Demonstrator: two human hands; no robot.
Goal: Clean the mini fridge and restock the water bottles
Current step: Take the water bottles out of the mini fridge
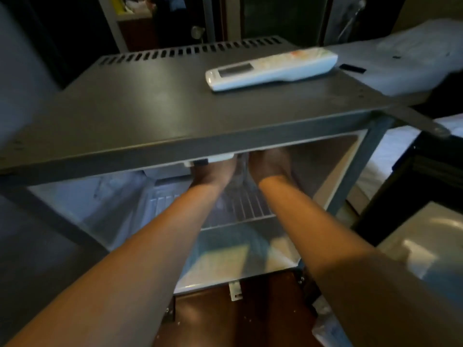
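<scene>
Two bare hands, left hand (pixel 215 171) and right hand (pixel 269 165), side by side inside open mini fridge (pixel 175 116), above wire shelf (pixel 240 209), grip hidden under top edge, cannot tell, white remote control (pixel 271 68) on fridge top.

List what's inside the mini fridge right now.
Both hands reach in above a wire shelf. No bottles are visible. The fridge's top panel hides the fingers and upper interior.

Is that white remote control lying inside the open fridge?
No, the white remote control lies on the dark grey fridge top, above the open compartment.
</scene>
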